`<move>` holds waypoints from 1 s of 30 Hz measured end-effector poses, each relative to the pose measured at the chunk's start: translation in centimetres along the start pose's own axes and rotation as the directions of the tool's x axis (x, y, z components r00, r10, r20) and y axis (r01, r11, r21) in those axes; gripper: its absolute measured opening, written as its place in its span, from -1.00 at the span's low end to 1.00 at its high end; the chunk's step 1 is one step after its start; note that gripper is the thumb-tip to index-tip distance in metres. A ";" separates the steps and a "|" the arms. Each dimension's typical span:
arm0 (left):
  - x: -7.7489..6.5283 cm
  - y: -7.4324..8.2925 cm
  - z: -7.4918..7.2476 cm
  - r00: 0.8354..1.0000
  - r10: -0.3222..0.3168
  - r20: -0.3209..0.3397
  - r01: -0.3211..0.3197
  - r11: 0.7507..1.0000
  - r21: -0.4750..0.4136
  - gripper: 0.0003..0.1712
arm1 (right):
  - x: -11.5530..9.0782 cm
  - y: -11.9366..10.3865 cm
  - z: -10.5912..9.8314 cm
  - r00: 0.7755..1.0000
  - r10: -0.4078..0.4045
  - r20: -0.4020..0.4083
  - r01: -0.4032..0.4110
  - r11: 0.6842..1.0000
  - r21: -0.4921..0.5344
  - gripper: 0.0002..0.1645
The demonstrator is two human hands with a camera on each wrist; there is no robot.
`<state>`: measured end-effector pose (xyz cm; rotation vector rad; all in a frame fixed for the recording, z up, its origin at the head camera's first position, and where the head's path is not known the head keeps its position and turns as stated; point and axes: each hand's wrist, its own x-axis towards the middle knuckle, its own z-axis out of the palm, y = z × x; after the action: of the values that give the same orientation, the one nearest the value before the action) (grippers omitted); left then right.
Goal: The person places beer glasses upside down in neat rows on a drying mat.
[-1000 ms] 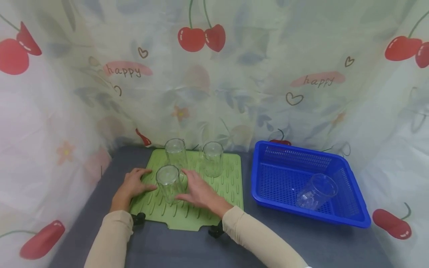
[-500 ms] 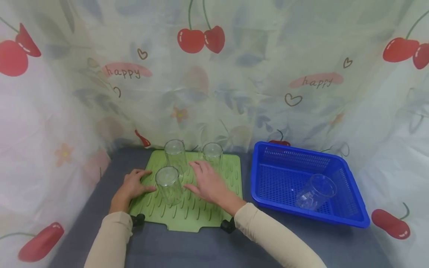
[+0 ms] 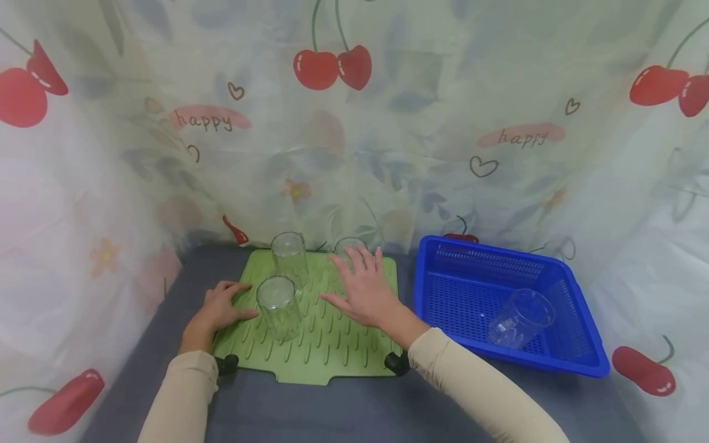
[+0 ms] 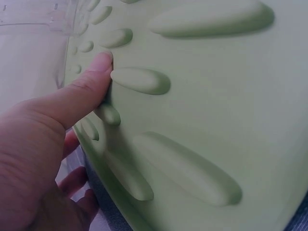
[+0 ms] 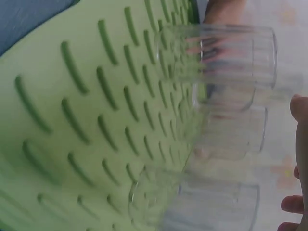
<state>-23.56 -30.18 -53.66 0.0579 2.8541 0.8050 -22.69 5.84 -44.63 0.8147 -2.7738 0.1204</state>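
On a green ridged drying mat [image 3: 316, 360], clear glass mugs stand upside down: a front mug [image 3: 279, 311], a back-left mug [image 3: 290, 261] and a back-right mug [image 3: 350, 247]. My right hand [image 3: 367, 296], fingers spread, is in front of the back-right mug and hides most of it; whether they touch cannot be told. Left of the front mug, my left hand [image 3: 220, 309] lies at the mat's left edge. Its thumb [image 4: 91, 79] touches the ridged surface in the left wrist view, its other fingers beside the edge. Neither hand holds a mug.
To the right, a blue plastic basket [image 3: 512, 358] holds a clear glass [image 3: 523, 317] lying tilted inside. A dark grey cloth [image 3: 310, 418] covers the table. Curtains printed with cherries [image 3: 316, 69] hang behind and at both sides.
My right hand has let go of the front mug and moved right and back, to the back-right mug, its fingers spreading. The left hand has stayed at the mat's edge.
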 end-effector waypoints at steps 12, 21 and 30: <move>0.1 0.1 -0.1 1.000 0.000 0.000 0.000 1.000 0.006 -0.04 | -1.2 4.2 -1.0 0.995 0.066 0.078 -0.064 0.998 -0.026 0.08; 0.0 0.6 -0.2 1.000 -0.013 0.015 0.013 1.000 0.001 -0.04 | -2.3 7.7 -3.1 0.985 0.132 0.109 -0.132 0.991 -0.010 0.10; 0.0 0.3 -0.1 0.999 -0.024 0.021 0.024 1.000 -0.002 -0.03 | -3.8 11.4 -4.3 0.975 0.190 0.118 -0.193 0.981 0.017 0.10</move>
<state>-23.61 -29.99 -53.41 0.0318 2.8286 0.7978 -24.83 18.04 -41.57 0.5752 -2.9628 0.1525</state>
